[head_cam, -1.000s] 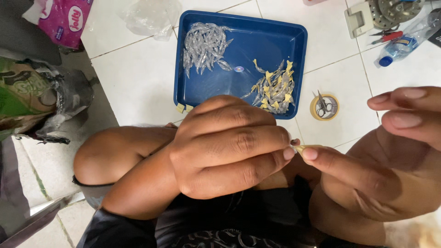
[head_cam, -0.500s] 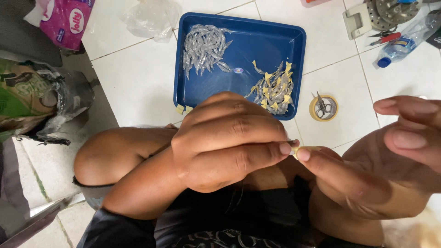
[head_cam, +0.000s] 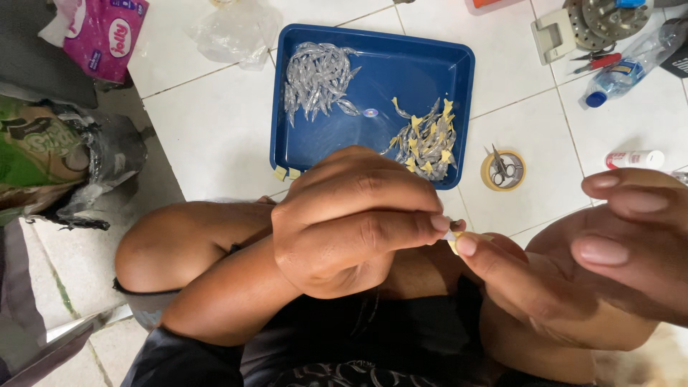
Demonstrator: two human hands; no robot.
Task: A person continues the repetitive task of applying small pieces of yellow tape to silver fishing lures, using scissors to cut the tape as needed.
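1. The left hand [head_cam: 351,222] is curled into a closed grip, its fingertips pinching a small pale piece [head_cam: 451,236] with a bit of yellow on it; most of the piece is hidden between the fingers, so its shape is hard to make out.
2. The right hand [head_cam: 573,265] meets it there: the tip of one finger presses the same piece from the other side, while the remaining fingers are spread and lifted, holding nothing else. Its wrist is cut off at the right edge.
3. Both hands hover over the person's bent knees, near the front rim of a blue tray [head_cam: 459,64] on the tiled floor [head_cam: 208,129].
4. In the tray lie two heaps, well apart: clear silvery pieces [head_cam: 319,79] on the left, and pieces with yellow tabs [head_cam: 424,143] on the right, possibly tape.
5. Just right of the tray a tape roll [head_cam: 503,170] holds small scissors [head_cam: 502,166].
6. A clear bottle with a blue cap [head_cam: 631,63] and a pink packet [head_cam: 100,32] are partly cut off by the top edge.
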